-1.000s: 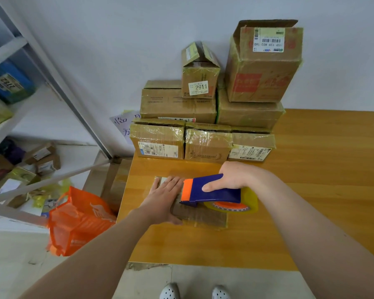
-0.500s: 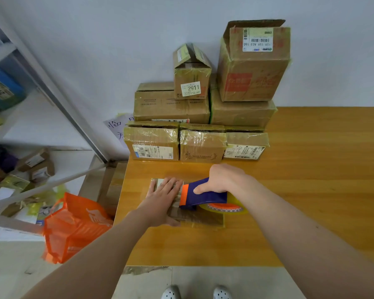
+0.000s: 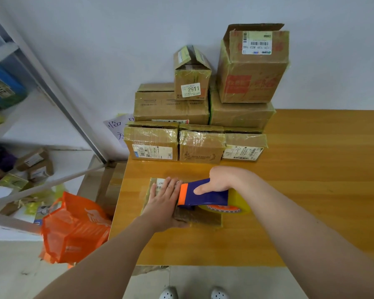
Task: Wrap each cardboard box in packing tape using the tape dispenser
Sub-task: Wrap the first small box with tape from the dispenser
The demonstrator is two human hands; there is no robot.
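Your flat cardboard box [image 3: 200,217] lies by the left edge of the table [image 3: 311,201], glossy tape showing on part of it, so this one looks midway. Your left hand [image 3: 163,199] presses it with straight fingers; your right hand [image 3: 219,180] grips the tape dispenser [image 3: 203,194] on top. The far stack of boxes [image 3: 201,145] looks wrapped; your room to move is rightward

We face a plain, pale grey-white painted wall [image 3: 84,39], softly and evenly lit. Against it stands a glossy honey-coloured wooden tabletop [image 3: 322,169], its grain running left to right. To the left leans into view a white metal shelving rack [image 3: 73,119] (its shelves hold small parcels, mostly blurred). A white paper note with handwritten characters [image 3: 115,128] hangs on the wall. Below lies a pale beige floor [image 3: 13,277], and a crumpled orange plastic bag [image 3: 73,229] sits near the tabletop's left edge.
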